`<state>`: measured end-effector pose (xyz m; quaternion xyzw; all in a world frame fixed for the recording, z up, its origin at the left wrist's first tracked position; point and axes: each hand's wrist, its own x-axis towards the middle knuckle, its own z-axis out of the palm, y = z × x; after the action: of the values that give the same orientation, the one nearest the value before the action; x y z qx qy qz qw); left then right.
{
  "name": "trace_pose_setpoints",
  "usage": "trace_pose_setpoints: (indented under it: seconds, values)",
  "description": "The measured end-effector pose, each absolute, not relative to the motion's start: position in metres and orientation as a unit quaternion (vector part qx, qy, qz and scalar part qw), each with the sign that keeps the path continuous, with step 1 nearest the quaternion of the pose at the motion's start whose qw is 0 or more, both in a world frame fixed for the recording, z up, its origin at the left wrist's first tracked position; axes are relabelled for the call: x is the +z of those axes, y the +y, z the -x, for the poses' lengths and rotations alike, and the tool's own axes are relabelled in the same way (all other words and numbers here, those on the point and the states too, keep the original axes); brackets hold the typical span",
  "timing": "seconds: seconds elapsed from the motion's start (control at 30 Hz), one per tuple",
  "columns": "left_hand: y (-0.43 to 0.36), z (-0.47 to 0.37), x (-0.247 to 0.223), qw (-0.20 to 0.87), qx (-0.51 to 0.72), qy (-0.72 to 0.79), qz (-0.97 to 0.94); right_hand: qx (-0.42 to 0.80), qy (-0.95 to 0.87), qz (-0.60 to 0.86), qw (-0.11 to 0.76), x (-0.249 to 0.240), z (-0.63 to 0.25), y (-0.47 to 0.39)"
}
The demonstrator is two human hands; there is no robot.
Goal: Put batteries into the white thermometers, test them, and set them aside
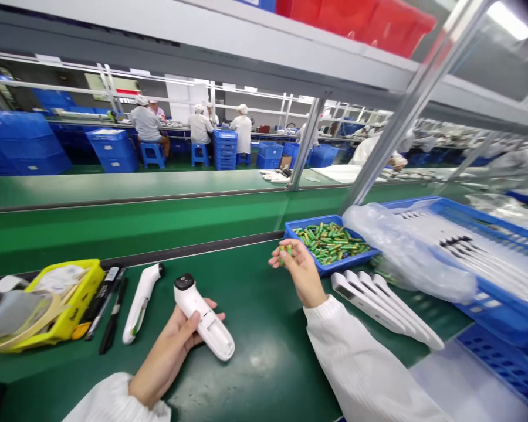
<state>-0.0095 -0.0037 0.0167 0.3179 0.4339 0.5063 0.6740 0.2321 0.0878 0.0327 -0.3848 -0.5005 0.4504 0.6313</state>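
Note:
My left hand (pixel 180 337) is wrapped round a white handheld device (pixel 206 322) with a black top; a compartment in its handle faces up, uncovered. Green batteries (pixel 286 252) are pinched in the fingers of my right hand (pixel 301 269), just left of a blue tray (pixel 328 271). That tray holds many loose green batteries (pixel 330 240). Several white devices (pixel 382 305) lie side by side by my right forearm. Another white device (pixel 143 299), with some green showing in its handle, lies left of my left hand.
A yellow basket (pixel 85 293) with tools and black pens (pixel 112 316) stand at the left. A large blue crate (pixel 501 293) with white devices and plastic wrap (pixel 409 252) is at the right. Metal posts (pixel 378 117) rise behind; people in white work beyond.

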Motion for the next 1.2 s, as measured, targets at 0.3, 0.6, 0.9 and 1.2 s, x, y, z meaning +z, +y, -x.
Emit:
trace_pose_setpoints:
  seconds: [0.3,0.6,0.9,1.2]
  values:
    - [-0.004,0.01,0.006,0.66,0.503,0.409,-0.38,0.474,-0.689,0.36,0.415,0.002,-0.158,0.022]
    - [-0.01,0.008,0.02,0.659,0.528,0.408,-0.347,0.275,-0.827,0.313,0.379,-0.005,-0.157,0.014]
    - [-0.008,0.014,0.016,0.677,0.536,0.381,-0.331,0.44,-0.732,0.307,0.421,-0.007,-0.152,0.016]
    - [-0.009,0.013,0.016,0.687,0.527,0.372,-0.335,0.446,-0.747,0.293,0.396,0.001,-0.155,0.013]
